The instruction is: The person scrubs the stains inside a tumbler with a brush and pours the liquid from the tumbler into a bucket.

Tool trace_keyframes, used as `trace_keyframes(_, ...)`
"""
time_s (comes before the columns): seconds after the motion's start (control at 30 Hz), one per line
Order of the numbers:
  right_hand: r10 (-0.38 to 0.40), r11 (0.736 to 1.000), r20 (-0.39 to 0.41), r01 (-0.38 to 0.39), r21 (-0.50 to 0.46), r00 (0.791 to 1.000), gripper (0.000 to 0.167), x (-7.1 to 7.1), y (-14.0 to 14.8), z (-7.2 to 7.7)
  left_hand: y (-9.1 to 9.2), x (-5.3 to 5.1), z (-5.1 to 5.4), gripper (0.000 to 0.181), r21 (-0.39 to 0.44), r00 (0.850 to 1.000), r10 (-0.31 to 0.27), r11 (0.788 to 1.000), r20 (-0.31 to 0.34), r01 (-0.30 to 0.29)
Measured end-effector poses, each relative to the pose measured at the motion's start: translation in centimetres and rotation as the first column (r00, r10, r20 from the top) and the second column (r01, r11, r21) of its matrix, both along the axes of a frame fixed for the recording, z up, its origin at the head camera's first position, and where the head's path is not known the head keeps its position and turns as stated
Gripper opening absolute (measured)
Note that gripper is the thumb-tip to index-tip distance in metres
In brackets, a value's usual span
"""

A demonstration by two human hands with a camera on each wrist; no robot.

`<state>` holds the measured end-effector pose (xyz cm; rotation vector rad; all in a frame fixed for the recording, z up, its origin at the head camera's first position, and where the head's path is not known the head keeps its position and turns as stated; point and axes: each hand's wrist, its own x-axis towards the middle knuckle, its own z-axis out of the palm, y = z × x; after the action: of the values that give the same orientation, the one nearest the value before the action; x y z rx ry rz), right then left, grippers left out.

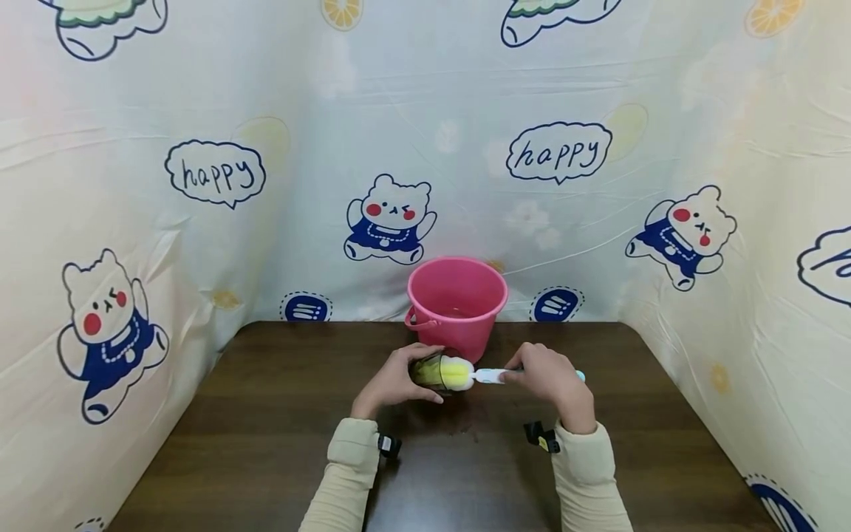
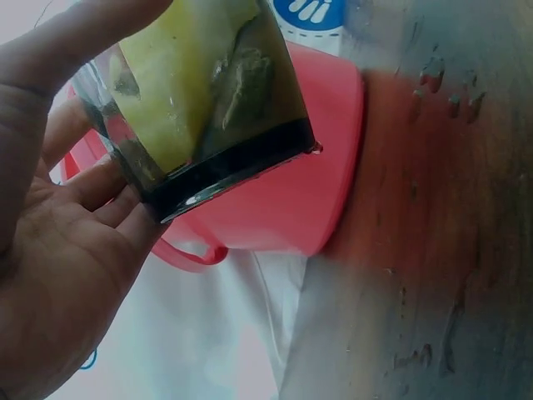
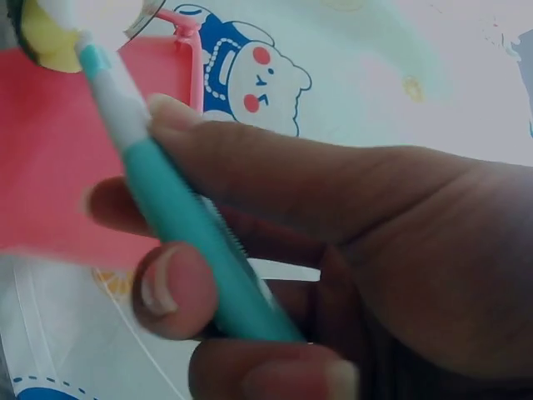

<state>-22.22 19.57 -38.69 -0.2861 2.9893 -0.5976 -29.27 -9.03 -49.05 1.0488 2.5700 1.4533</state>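
Head, left hand (image 1: 397, 377): you grip the cup (image 1: 427, 372)
Right hand (image 1: 544, 374): you grip the brush (image 1: 490, 376), partly inside it
Pink bucket (image 1: 469, 334): far side

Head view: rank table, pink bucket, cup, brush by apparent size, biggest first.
1. Table
2. Pink bucket
3. Cup and brush, not ranked: the brush looks longer but its handle is thin, and both are partly hidden.
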Motion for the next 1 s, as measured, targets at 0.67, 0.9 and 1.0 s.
trace_keyframes(0.67,-0.027,0.999,-0.023,0.028,0.046,0.999,0.015,-0.2,-0.3,-0.6,0.1,-0.3,-0.4,0.084,-0.015,0.999,0.012,1.000,0.035,-0.012)
trace_keyframes(0.9,0.027,0.999,-0.031,-0.026,0.028,0.999,0.013,0.2,-1.3,-0.2,-0.1,-0.2,-0.5,0.084,0.003,0.999,0.035,0.999,0.034,-0.035)
trace_keyframes(1.0,0.048,0.999,-0.070,-0.047,0.015,0.996,0.012,0.3,-1.2,0.3,-0.2,-0.4,-0.3,0.084,0.021,0.999,0.033,0.999,0.024,-0.034)
